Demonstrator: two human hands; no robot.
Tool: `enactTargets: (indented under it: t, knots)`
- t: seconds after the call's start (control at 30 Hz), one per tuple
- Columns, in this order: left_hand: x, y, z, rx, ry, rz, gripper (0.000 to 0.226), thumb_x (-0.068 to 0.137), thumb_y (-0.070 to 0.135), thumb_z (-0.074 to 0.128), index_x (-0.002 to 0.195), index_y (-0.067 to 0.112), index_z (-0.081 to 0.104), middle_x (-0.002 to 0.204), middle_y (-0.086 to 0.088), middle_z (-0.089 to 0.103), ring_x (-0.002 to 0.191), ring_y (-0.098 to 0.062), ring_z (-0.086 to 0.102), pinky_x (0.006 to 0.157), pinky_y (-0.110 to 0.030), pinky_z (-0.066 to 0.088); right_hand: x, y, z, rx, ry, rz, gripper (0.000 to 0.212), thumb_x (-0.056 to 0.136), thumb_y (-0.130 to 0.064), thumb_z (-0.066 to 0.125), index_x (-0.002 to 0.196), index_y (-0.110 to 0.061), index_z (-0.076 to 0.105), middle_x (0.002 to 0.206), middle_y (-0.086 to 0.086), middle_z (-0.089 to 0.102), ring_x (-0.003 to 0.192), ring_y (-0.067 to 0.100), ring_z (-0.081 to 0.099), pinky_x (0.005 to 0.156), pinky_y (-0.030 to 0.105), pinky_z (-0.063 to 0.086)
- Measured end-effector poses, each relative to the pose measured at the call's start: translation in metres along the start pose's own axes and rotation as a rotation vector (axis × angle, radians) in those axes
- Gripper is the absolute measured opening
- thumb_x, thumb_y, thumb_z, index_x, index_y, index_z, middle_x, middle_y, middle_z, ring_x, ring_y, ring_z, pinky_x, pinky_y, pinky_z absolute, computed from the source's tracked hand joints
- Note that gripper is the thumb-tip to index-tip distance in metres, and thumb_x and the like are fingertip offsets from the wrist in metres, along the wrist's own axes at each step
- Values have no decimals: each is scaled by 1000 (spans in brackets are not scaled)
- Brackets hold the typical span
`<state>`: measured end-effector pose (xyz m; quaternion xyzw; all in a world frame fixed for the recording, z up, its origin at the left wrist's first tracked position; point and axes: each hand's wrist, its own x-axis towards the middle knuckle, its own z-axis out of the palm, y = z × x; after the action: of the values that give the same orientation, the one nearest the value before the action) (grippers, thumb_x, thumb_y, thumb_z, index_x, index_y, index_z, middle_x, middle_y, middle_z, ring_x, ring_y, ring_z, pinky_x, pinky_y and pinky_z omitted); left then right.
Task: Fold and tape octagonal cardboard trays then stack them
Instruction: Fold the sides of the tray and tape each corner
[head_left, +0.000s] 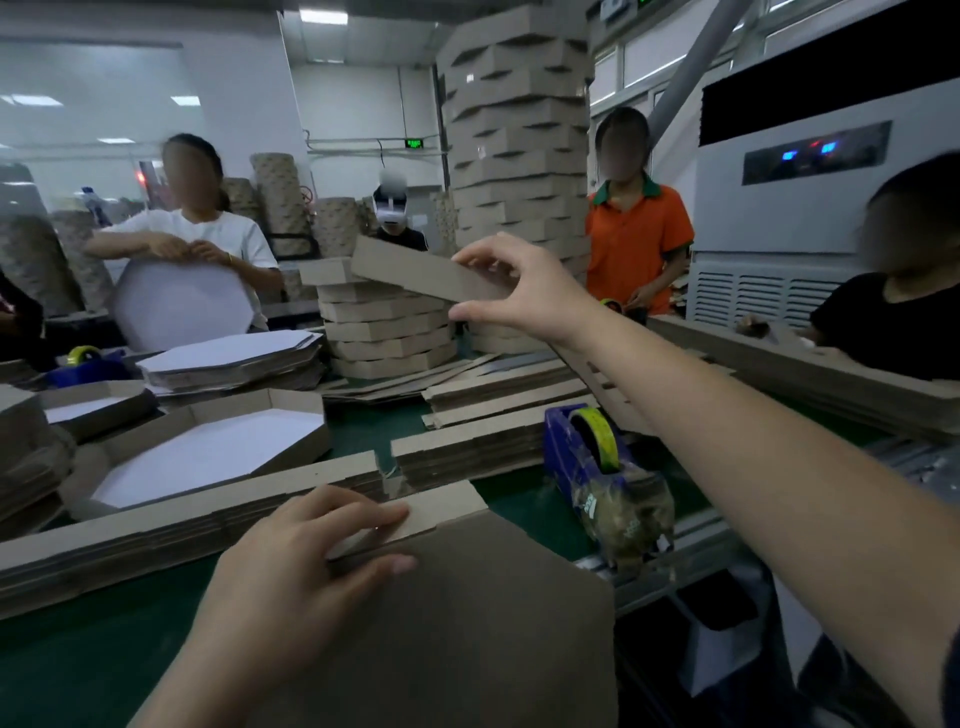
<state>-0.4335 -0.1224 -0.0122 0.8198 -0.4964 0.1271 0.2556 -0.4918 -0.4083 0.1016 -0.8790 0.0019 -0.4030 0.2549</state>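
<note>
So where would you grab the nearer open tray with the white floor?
I'd pinch a raised side wall from above, thumb inside. The tray lies open side up, so its walls stand free, while a strip stack crowds its near edge.

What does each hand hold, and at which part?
The right hand pinches a folded tray by its side wall; the left hand grips a cardboard blank by its flap.
</note>
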Motion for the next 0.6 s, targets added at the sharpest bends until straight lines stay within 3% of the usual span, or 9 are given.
enactTargets:
  t: [0.1, 0.3, 0.47, 0.6]
  knots:
    - [-7, 4, -10, -54, 27, 14, 43, 61, 75, 51, 100, 61, 63, 105, 37, 54, 102, 5, 53, 77, -23, 43, -9, -25, -16, -53, 5, -53, 48, 74, -32, 83, 116, -18, 65, 109, -7, 59, 102, 6, 54, 86, 12, 41]
    - [-25, 12, -26, -120, 94, 30, 39, 58, 74, 54, 95, 63, 63, 109, 37, 54, 100, 5, 55, 80, -32, 47, -24, -76, -58, -270, 20, -132, 53, 75, -39, 81, 119, -15, 66, 112, -2, 60, 108, 15, 56, 96, 36, 47]
    - [-29, 24, -35, -205, 194, 30, 34, 58, 67, 59, 92, 61, 62, 105, 31, 58, 100, 0, 56, 83, -39, 48, -39, -111, -92, -405, 26, -180, 51, 74, -43, 80, 116, -16, 67, 111, -3, 59, 106, 14, 55, 94, 29, 43]
    - [-30, 37, -44, -216, 240, 51, 40, 63, 58, 63, 102, 49, 67, 108, 24, 60, 104, -6, 56, 85, -34, 45, -56, -135, -110, -521, 7, -193, 52, 74, -47, 79, 116, -19, 67, 111, -5, 60, 105, 11, 53, 92, 29, 43]
